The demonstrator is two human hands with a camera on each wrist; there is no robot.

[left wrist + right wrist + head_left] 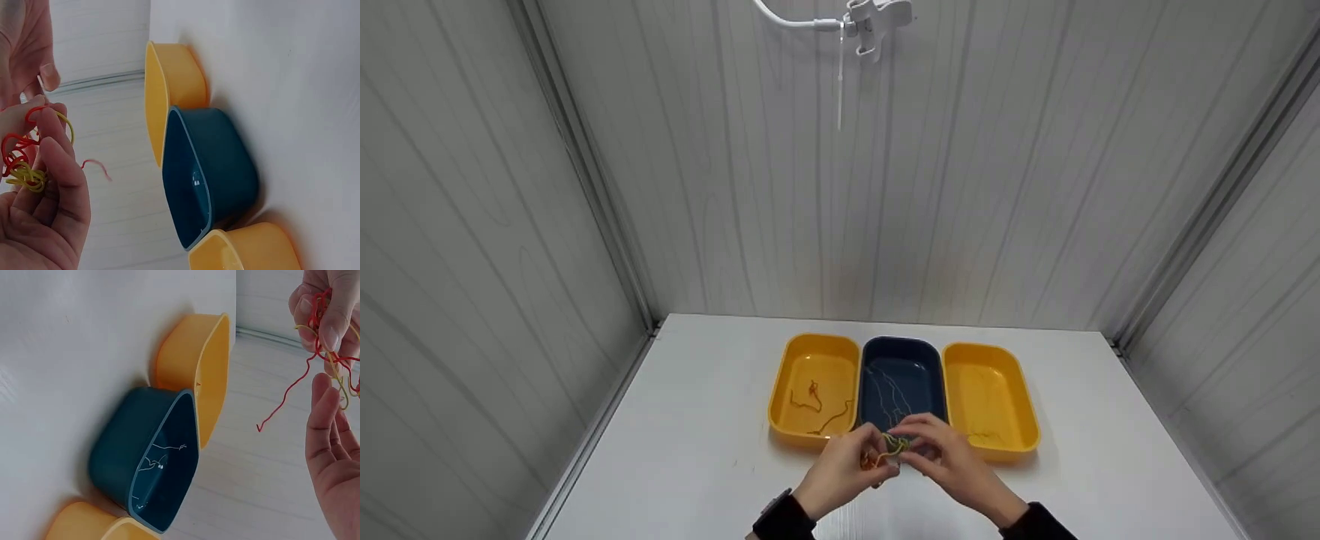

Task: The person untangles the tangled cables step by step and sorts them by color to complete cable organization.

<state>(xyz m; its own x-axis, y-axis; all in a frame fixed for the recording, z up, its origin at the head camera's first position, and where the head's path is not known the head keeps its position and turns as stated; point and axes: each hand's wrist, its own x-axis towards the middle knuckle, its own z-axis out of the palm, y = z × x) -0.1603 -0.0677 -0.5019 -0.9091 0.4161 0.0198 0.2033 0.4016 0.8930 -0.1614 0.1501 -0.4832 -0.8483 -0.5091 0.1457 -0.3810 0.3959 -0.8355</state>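
Red and yellow strings hang tangled (896, 444) between the two hands, above the near edge of the trays. My left hand (847, 466) grips part of the bunch between thumb and fingers. On the other side my right hand (952, 459) pinches at the strings with its fingertips, close to a yellow loop (344, 402). A loose red string end (284, 395) dangles free in the right wrist view. In the left wrist view, yellow coils (27, 177) lie against the curled left fingers. Part of the tangle is hidden behind the fingers.
Three trays stand side by side on the white table (697, 450). The left yellow tray (802, 349) holds orange-red strings, the dark blue tray (900, 345) pale strings, and the right yellow tray (997, 375) a few yellowish strings. A white clamp arm (874, 22) hangs above.
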